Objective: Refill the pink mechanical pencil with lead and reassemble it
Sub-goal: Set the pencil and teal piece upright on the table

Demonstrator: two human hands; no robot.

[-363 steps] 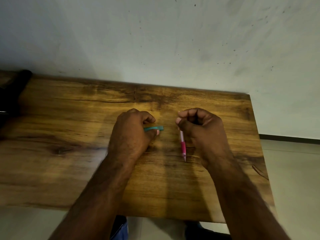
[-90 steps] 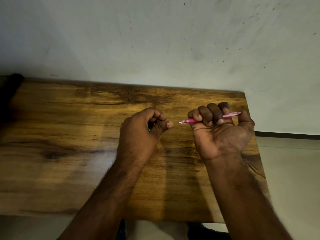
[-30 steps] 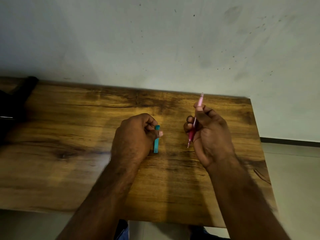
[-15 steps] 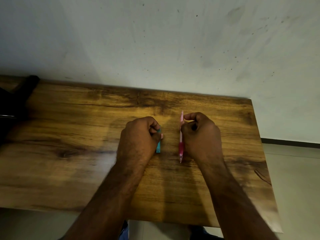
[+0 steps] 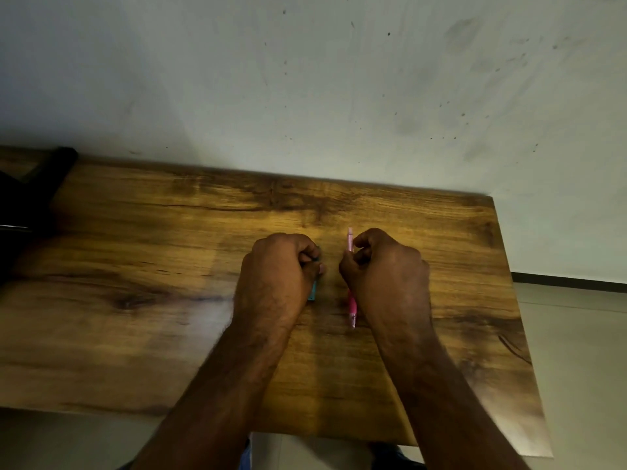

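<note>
The wooden surface (image 5: 135,300) stands against a pale wall, and it carries nothing that I can see except what the two hands hold; at its far left edge there is a dark object (image 5: 37,188) which I cannot identify.

The right hand (image 5: 383,276) is curled into a loose fist low over the surface, closed on the pink mechanical pencil (image 5: 351,301). The pencil lies nearly along the line away from the person, its pointed tip toward the person and its rear end standing out beyond the fingers at the far side. Whether the pencil touches the wood I cannot tell.

The left hand (image 5: 274,276) is also closed, just beside the right one but apart from it. It is holding a small teal lead case (image 5: 312,293), of which only the lower end and a little piece near the thumb are visible.

I judge that the step in hand is the filling: both things are held, but no lead is visible, and I cannot tell if the cap of the pencil is on or off. The next move probably calls for a fine pinch, to bring one thin lead from the case to the open rear end of the pencil, with that end tilted up so that the lead falls in and does not break.
</note>
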